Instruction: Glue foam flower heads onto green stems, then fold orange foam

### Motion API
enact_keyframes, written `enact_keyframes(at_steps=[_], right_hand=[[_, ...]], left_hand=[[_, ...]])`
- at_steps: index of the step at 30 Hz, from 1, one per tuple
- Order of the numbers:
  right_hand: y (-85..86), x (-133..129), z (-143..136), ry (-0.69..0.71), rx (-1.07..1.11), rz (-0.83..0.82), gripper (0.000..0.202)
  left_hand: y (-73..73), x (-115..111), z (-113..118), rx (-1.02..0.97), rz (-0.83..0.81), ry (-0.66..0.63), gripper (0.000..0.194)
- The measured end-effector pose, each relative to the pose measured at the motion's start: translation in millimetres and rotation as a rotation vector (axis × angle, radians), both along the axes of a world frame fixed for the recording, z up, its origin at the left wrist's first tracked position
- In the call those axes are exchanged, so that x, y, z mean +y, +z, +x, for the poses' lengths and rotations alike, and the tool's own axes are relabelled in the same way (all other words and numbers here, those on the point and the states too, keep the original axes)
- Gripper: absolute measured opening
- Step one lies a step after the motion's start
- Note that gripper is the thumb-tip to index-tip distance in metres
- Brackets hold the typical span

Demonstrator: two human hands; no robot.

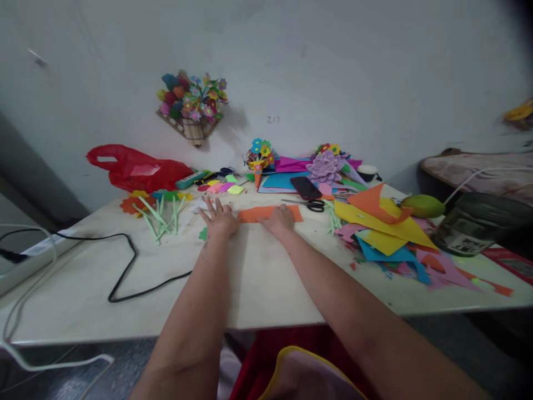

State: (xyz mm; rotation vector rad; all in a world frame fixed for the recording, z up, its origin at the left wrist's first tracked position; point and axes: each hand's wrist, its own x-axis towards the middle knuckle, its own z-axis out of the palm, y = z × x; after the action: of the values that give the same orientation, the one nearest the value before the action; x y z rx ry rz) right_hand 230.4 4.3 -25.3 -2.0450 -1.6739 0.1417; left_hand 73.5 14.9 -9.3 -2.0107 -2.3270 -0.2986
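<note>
An orange strip [254, 215], of paper or thin foam, lies flat across the middle of the table. My left hand [220, 220] rests at its left end with the fingers spread, holding nothing. On top of the strip, right of its middle, my right hand [280, 220] presses down, thumb apart from the bent fingers; the fingertips are partly hidden. Black-handled scissors [314, 205] lie just beyond the right end of the strip. A small green cut-out [203, 234] sits beside my left wrist.
Pale green strips [160, 219] lie left, near a red plastic bag [137, 169] and a black cable [125, 266]. Coloured scraps [387, 233], a mango [422, 206] and a jar [470, 225] crowd the right. A phone [306, 188] and paper flowers [260, 153] are at the back.
</note>
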Motion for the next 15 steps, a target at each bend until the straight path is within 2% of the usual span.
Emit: enact_keyframes(at_steps=[6,11,13,15], right_hand=[[1.1,-1.5,0.4,0.006,0.0,-0.006,0.065],[0.9,-1.4,0.0,0.0,0.002,-0.006,0.068],[0.7,-1.7,-0.5,-0.003,-0.008,0.0,0.067],[0.5,-2.2,-0.8,-0.006,-0.016,-0.001,0.066]], left_hand=[[0.9,-2.1,-11.5,-0.025,0.062,0.023,0.057],[8.3,-4.2,-7.8,-0.073,0.327,0.069,0.055],[10.5,-5.2,1.8,-0.093,0.409,0.004,0.055],[8.9,-6.2,17.2,-0.123,0.422,-0.163,0.055]])
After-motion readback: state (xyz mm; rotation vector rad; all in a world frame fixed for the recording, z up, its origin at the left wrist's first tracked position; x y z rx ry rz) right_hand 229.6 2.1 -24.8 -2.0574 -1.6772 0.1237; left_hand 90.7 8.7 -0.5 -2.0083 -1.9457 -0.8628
